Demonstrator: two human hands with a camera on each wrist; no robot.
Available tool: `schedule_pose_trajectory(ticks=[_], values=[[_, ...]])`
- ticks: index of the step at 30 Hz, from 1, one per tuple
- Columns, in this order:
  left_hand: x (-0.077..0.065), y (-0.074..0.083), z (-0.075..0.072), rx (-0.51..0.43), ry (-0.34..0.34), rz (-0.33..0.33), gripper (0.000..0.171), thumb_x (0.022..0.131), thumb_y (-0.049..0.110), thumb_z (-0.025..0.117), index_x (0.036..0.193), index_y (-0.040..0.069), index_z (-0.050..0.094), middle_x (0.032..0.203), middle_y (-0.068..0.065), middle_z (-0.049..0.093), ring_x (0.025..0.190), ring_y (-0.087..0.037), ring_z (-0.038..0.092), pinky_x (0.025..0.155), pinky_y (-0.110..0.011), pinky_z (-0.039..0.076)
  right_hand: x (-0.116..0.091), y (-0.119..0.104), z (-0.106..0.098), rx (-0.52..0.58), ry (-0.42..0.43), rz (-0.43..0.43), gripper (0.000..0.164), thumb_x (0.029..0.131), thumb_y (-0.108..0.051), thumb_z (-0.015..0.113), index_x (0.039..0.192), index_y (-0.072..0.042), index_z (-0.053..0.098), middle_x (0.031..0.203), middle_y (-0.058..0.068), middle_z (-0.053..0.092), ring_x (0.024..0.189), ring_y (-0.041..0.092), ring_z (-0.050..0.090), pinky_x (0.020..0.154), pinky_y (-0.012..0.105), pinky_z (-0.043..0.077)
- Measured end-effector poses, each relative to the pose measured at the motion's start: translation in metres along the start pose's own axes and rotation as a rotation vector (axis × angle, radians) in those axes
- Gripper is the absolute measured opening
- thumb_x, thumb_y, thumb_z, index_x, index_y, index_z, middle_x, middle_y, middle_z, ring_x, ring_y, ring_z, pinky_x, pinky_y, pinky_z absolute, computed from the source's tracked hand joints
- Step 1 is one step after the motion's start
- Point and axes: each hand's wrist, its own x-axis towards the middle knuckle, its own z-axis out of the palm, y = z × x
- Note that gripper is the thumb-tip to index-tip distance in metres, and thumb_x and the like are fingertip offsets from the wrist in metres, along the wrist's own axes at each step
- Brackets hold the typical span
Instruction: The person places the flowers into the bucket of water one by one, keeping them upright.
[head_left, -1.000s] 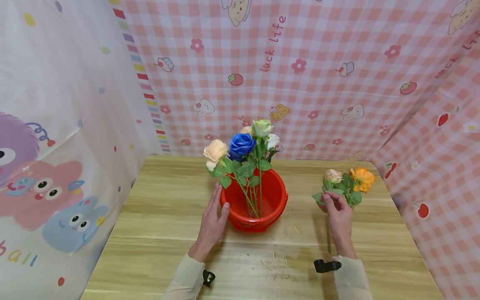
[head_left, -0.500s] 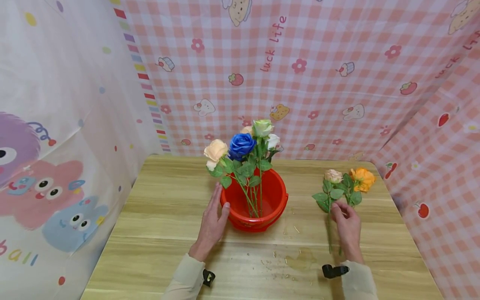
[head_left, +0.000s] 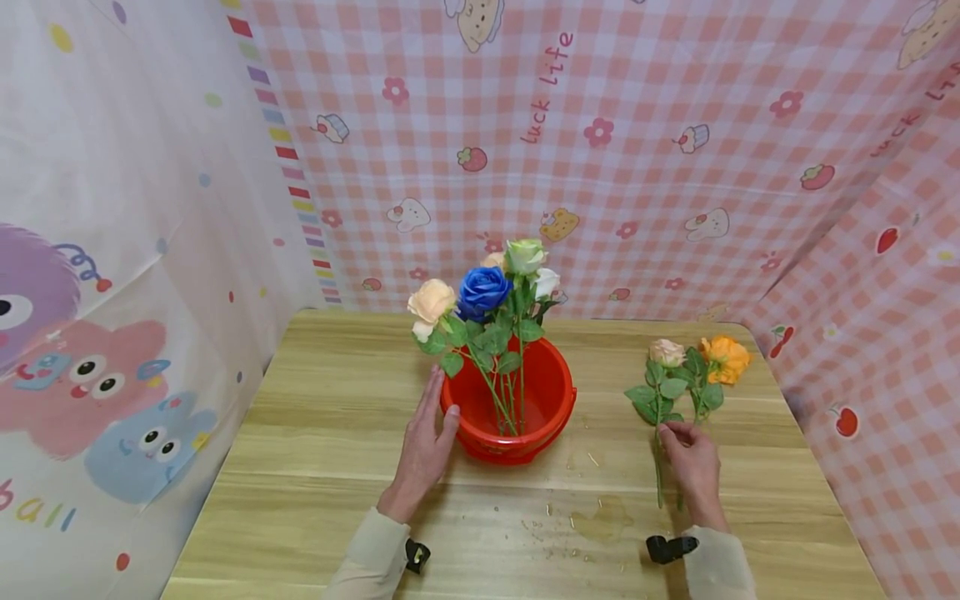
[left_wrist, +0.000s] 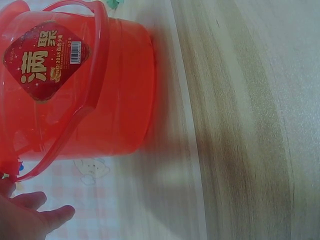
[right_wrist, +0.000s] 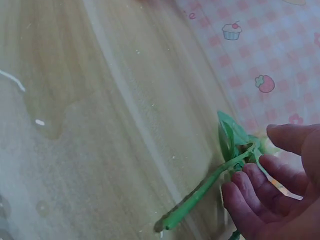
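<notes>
My left hand point(head_left: 426, 450) lies with straight fingers along the left side of a red plastic bucket point(head_left: 551, 392). In the left wrist view, the bucket point(left_wrist: 120, 95) shows its handle and label. Inside it stand artificial roses: a blue rose point(head_left: 483, 292), a peach rose point(head_left: 432, 302), a pale green rose point(head_left: 525, 256) and a white rose point(head_left: 547, 283). My right hand point(head_left: 693, 462) is at the stem of a pale pink rose point(head_left: 667, 352) on the table. In the right wrist view, thumb and fingers stand apart beside the green stem point(right_wrist: 195, 200).
An orange rose point(head_left: 724, 359) lies right of the pink one, its stem partly under my right hand. Water puddles point(head_left: 600, 518) and drops wet the wooden table point(head_left: 330, 433) in front of the bucket. Patterned cloth point(head_left: 450, 92) hangs behind and at both sides.
My right hand has moved from the pink rose's leaves down along its stem, toward the front edge and slightly right. The pink rose stays in place. My left hand and the bucket have not moved.
</notes>
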Motion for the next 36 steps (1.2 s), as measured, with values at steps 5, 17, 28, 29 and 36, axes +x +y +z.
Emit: schedule_pose_trajectory(ticks=[5,17,28,29,36], values=[[0.000,0.000,0.000,0.002,0.007,0.010,0.063,0.107,0.021,0.051,0.165,0.011,0.027,0.171,0.000,0.020,0.154,-0.026,0.027,0.124,-0.047,0.025,0.002,0.002,0.002,-0.048,-0.029,0.046,0.040,0.101,-0.024,0.067,0.128,0.006,0.064,0.105,0.012,0.069,0.073,0.003,0.060,0.062,0.017,0.053],[0.000,-0.002,0.000,0.008,0.018,0.040,0.062,0.108,0.028,0.050,0.164,0.010,0.029,0.171,0.001,0.021,0.155,-0.023,0.027,0.124,-0.046,0.026,0.007,0.001,0.005,-0.211,-0.033,0.013,0.040,0.096,-0.023,0.072,0.124,0.006,0.067,0.105,0.019,0.073,0.087,0.026,0.067,0.068,0.029,0.050],[0.000,0.000,0.000,0.005,0.018,0.034,0.063,0.108,0.025,0.051,0.165,0.011,0.028,0.171,0.002,0.021,0.155,-0.024,0.027,0.124,-0.047,0.026,0.013,0.001,0.005,-0.310,-0.047,-0.048,0.036,0.094,-0.018,0.071,0.120,0.008,0.069,0.102,0.021,0.074,0.096,0.042,0.067,0.086,0.055,0.048],[0.000,-0.001,0.000,0.004,0.018,0.034,0.063,0.108,0.024,0.051,0.165,0.011,0.028,0.171,0.002,0.021,0.155,-0.024,0.027,0.124,-0.047,0.026,0.013,0.001,0.004,-0.310,-0.053,-0.047,0.037,0.094,-0.018,0.071,0.120,0.008,0.069,0.102,0.020,0.074,0.096,0.041,0.067,0.085,0.054,0.049],[-0.001,0.000,0.000,0.004,0.019,0.038,0.062,0.108,0.027,0.050,0.164,0.010,0.029,0.171,0.001,0.021,0.154,-0.024,0.027,0.124,-0.047,0.026,0.011,-0.003,0.000,-0.235,-0.082,0.010,0.033,0.093,-0.014,0.070,0.119,0.007,0.070,0.095,0.012,0.076,0.082,0.019,0.066,0.068,0.027,0.049]])
